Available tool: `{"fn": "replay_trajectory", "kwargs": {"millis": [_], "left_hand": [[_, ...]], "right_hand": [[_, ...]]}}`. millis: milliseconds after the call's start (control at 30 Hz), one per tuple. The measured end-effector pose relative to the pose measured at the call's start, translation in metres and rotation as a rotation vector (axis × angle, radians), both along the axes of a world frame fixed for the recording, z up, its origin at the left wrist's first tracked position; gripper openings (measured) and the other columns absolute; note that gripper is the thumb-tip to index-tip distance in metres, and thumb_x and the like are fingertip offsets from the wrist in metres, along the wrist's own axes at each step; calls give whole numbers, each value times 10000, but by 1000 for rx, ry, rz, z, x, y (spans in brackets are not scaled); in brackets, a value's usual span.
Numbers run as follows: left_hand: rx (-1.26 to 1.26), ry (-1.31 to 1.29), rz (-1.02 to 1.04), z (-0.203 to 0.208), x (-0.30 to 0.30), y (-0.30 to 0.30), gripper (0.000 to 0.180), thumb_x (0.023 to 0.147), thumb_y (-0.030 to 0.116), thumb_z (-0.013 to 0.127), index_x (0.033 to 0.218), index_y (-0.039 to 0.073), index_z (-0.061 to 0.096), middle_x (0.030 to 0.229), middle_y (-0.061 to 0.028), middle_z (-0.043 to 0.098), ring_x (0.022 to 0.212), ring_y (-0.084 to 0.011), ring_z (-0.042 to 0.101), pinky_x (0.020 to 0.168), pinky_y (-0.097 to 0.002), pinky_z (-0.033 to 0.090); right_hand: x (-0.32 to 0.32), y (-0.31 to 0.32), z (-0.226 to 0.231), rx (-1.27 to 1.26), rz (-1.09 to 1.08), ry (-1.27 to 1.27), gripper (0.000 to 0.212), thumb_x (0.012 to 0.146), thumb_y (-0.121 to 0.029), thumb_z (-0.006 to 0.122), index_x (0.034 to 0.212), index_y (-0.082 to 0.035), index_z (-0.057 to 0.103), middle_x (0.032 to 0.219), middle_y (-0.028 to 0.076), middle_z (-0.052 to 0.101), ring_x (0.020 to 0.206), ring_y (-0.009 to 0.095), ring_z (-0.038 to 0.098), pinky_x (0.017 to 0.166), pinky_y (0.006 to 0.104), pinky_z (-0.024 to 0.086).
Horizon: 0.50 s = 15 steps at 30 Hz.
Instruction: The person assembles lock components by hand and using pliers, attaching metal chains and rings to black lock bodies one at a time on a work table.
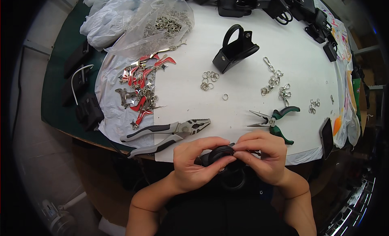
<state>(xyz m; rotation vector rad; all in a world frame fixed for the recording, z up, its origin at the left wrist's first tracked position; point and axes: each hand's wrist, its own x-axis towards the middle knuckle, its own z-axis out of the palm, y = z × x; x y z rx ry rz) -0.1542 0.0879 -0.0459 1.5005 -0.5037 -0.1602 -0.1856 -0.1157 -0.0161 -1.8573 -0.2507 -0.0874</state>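
Observation:
At the table's near edge, my left hand (195, 158) grips a small black bag (221, 153) by a rounded part between thumb and fingers. The thumb and forefinger of my right hand (262, 155) pinch at the right side of that part. A bit of silvery metal (255, 153) shows among the right fingers; what exactly they pinch is too small to make out. Grey-handled pliers (180, 131) lie closed beyond my left hand. Just past my right hand, green-handled needle-nose pliers (272, 120) rest with jaws apart. Farther off stands an open black mini bag (235, 51) with a loop handle.
Loose metal rings (208, 80) and swivel clasps (273, 76) lie on the white tabletop (182, 98). To the left are red boot-shaped charms (142, 78) and a clear bag of rings (168, 25). Black mini bags (237, 5) line the far edge; a phone (326, 138) lies at right.

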Motion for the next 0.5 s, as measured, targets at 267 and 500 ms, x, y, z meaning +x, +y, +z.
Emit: {"fn": "replay_trajectory", "kwargs": {"millis": [267, 500], "left_hand": [[-17, -7, 6, 0, 0, 1, 344, 797, 1, 816, 1106, -36, 670, 948, -134, 725, 818, -169, 710, 716, -259, 556], [19, -102, 66, -1, 1, -2, 245, 881, 62, 749, 1106, -18, 697, 860, -131, 733, 704, -169, 707, 612, -232, 516]], "right_hand": [[0, -1, 7, -143, 28, -115, 263, 758, 20, 802, 1011, -3, 736, 909, 110, 695, 716, 204, 650, 587, 287, 514], [4, -3, 13, -133, 45, -130, 241, 743, -6, 824, 964, -12, 727, 876, 98, 676, 681, 200, 619, 556, 300, 477]]}}
